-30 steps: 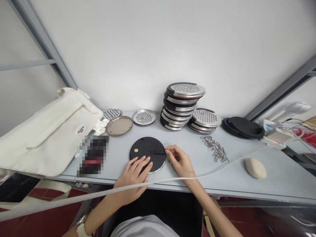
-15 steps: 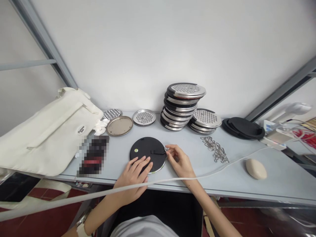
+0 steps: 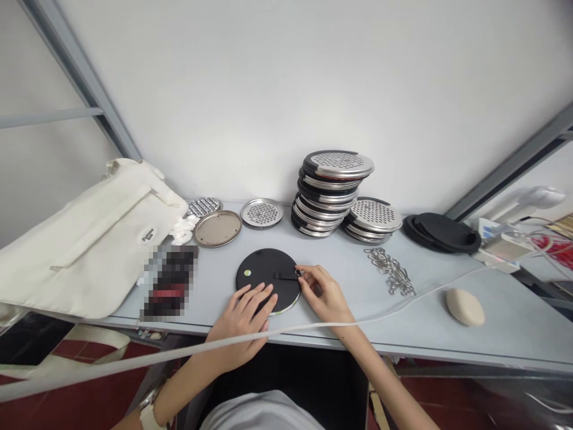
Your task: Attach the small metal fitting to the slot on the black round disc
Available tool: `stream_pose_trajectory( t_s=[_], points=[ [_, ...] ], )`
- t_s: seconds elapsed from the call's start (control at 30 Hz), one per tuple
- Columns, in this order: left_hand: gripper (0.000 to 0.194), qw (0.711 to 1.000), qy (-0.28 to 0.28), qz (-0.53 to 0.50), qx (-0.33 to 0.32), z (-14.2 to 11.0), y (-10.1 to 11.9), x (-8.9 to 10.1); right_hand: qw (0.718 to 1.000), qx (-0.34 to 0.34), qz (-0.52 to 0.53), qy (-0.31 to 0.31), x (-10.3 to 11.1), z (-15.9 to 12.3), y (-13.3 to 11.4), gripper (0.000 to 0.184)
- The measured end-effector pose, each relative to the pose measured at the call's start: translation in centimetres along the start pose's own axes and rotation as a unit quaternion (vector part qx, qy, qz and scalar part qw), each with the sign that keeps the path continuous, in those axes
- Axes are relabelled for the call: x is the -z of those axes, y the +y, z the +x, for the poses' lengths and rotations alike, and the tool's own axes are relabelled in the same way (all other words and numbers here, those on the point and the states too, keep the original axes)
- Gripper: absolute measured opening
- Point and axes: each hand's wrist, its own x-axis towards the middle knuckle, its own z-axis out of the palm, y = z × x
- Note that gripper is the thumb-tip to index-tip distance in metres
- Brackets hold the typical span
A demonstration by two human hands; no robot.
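Observation:
A round black disc (image 3: 264,286) with a small green-and-white round sticker and a narrow slot lies flat on the table before me. My left hand (image 3: 244,319) rests on its lower left part, fingers spread and pressed down. At the disc's right edge, by the outer end of the slot, my right hand (image 3: 322,292) pinches a small metal wire hook (image 3: 298,272) between thumb and fingertips. Most of that hook is hidden by the fingers. A loose pile of similar wire hooks (image 3: 390,271) lies farther right.
Behind stand a tall stack of round graters (image 3: 329,194) and a shorter stack (image 3: 375,216). Black discs (image 3: 441,233) lie to the right, near a beige rounded object (image 3: 465,307). Metal plates (image 3: 217,229) and a white bag (image 3: 89,251) are left. A white cable (image 3: 286,328) crosses in front.
My right hand has shifted slightly left, bringing the wire hook from beside the disc onto its right edge at the slot. My left hand stays in place.

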Motion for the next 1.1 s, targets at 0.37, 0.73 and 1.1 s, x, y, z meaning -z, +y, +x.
stream_pose_trajectory(
  t_s=[0.37, 0.73, 1.1],
  points=[
    [0.048, 1.0, -0.006, -0.003, 0.005, -0.02, 0.0, 0.03, 1.0, -0.023, -0.005, -0.016, -0.15, -0.02, 0.1, 0.024],
    [0.048, 1.0, -0.008, -0.003, 0.001, 0.01, 0.04, 0.11, 1.0, -0.02, 0.004, -0.019, -0.09, -0.01, -0.13, 0.025],
    [0.047, 1.0, -0.009, -0.004, 0.002, -0.01, 0.0, 0.05, 0.999, -0.024, 0.005, -0.026, -0.12, -0.13, -0.15, 0.024]
  ],
)
